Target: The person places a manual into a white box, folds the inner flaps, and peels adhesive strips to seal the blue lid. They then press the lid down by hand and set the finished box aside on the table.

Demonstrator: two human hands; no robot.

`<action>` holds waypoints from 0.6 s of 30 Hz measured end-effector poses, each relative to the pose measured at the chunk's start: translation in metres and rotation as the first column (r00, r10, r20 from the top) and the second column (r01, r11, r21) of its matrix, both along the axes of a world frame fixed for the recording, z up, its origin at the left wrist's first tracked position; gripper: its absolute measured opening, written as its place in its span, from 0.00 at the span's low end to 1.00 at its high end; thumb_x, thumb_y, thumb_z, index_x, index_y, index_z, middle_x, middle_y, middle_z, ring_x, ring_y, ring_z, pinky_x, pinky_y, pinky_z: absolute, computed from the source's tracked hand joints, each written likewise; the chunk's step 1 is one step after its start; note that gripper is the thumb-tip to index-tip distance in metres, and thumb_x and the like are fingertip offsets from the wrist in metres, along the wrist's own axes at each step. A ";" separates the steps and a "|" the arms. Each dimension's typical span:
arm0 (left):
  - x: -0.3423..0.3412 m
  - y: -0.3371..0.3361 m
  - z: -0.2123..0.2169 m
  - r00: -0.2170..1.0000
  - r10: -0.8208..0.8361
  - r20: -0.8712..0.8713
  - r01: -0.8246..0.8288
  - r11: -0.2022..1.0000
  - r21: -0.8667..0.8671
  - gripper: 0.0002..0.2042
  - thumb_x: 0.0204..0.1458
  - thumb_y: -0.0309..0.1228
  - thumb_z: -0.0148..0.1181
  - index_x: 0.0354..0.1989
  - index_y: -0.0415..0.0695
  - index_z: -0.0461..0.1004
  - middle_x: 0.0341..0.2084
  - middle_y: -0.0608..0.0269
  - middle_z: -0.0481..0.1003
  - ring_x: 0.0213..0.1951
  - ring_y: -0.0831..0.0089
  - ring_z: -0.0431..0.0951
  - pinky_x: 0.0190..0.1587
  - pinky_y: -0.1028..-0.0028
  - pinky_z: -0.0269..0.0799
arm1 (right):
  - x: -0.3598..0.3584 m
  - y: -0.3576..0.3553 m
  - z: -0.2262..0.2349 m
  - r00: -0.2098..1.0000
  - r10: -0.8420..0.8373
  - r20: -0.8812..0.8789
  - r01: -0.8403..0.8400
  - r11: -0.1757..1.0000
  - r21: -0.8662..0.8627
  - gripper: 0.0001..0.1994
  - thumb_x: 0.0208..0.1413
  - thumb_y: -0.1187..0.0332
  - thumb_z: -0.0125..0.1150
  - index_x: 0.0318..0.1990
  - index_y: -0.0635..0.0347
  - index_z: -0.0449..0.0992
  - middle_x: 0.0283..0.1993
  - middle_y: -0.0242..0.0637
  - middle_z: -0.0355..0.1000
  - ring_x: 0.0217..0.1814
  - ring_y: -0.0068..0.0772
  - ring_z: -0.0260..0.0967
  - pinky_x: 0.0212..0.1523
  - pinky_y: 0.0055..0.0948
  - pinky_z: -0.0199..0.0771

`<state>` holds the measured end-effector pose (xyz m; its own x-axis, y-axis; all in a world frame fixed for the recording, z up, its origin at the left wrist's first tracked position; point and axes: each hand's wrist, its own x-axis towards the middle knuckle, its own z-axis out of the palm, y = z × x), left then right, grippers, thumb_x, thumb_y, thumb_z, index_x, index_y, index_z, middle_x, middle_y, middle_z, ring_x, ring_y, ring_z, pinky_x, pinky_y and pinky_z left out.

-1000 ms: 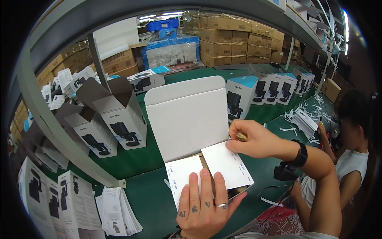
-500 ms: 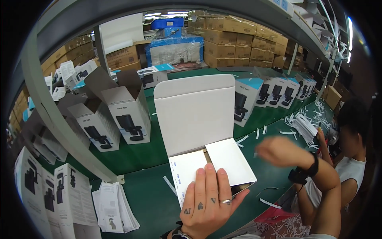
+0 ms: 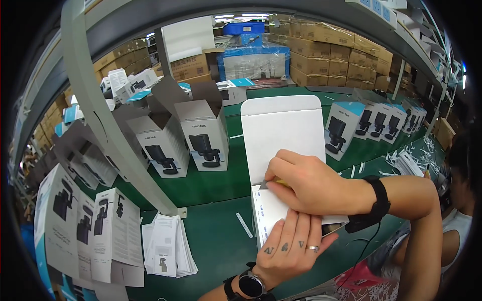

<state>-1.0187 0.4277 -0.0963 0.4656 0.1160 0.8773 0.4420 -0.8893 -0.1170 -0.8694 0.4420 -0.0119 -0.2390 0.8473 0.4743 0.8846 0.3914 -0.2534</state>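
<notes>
White box (image 3: 283,125), right hand (image 3: 306,183) now back atop, pinching possible blade (image 3: 263,185), left hand (image 3: 288,248) flat

And here's the white box (image 3: 268,215), flat on its base, its lid (image 3: 283,135) standing tall at 12 o'clock, a rounded tuck flap (image 3: 281,104) along the top! Inner white panels lie folded over the body — blue print runs down the 9 o'clock edge, a dark gap shows at 4. And the yellow-handled cutter (image 3: 282,183) — grey blade out, right at the body's 11 o'clock corner!
</notes>
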 end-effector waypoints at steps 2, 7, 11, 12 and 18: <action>-0.001 0.001 0.000 1.000 -0.017 0.018 0.017 1.000 -0.007 0.23 0.59 0.54 0.61 0.43 0.43 0.83 0.37 0.63 0.82 0.43 0.67 0.83 0.47 0.72 0.73 | 0.000 0.004 -0.004 0.999 0.028 -0.040 -0.027 1.000 0.013 0.06 0.54 0.74 0.65 0.37 0.62 0.74 0.37 0.43 0.74 0.36 0.46 0.77 0.37 0.37 0.78; -0.006 0.002 -0.002 0.999 -0.034 0.025 0.035 0.999 -0.015 0.22 0.57 0.52 0.64 0.41 0.43 0.84 0.34 0.62 0.81 0.40 0.68 0.83 0.45 0.73 0.75 | -0.008 0.000 -0.006 0.968 0.190 -0.166 -0.200 0.979 -0.048 0.06 0.54 0.75 0.65 0.36 0.62 0.74 0.34 0.42 0.74 0.34 0.45 0.77 0.35 0.36 0.78; -0.007 0.007 0.000 0.997 -0.061 0.048 0.063 0.997 -0.034 0.21 0.56 0.51 0.65 0.40 0.43 0.84 0.33 0.62 0.81 0.40 0.68 0.83 0.45 0.73 0.75 | -0.007 0.004 -0.004 0.998 0.055 -0.012 -0.055 0.997 0.046 0.06 0.53 0.75 0.66 0.36 0.61 0.75 0.34 0.40 0.75 0.34 0.44 0.77 0.34 0.35 0.78; -0.007 0.006 0.001 0.997 -0.056 0.049 0.058 0.998 -0.036 0.21 0.56 0.51 0.65 0.40 0.43 0.84 0.33 0.62 0.81 0.40 0.68 0.83 0.45 0.73 0.75 | -0.007 0.005 -0.004 0.997 -0.049 0.066 0.040 0.991 0.127 0.06 0.52 0.75 0.66 0.36 0.61 0.75 0.34 0.40 0.75 0.34 0.44 0.77 0.34 0.35 0.78; -0.012 0.008 0.000 0.997 -0.063 0.036 0.063 0.998 0.001 0.21 0.56 0.52 0.65 0.39 0.43 0.84 0.33 0.63 0.81 0.38 0.69 0.83 0.43 0.74 0.75 | -0.008 0.012 -0.012 0.994 0.068 -0.091 -0.062 0.995 0.074 0.06 0.53 0.73 0.67 0.36 0.60 0.76 0.34 0.39 0.76 0.34 0.44 0.77 0.35 0.35 0.78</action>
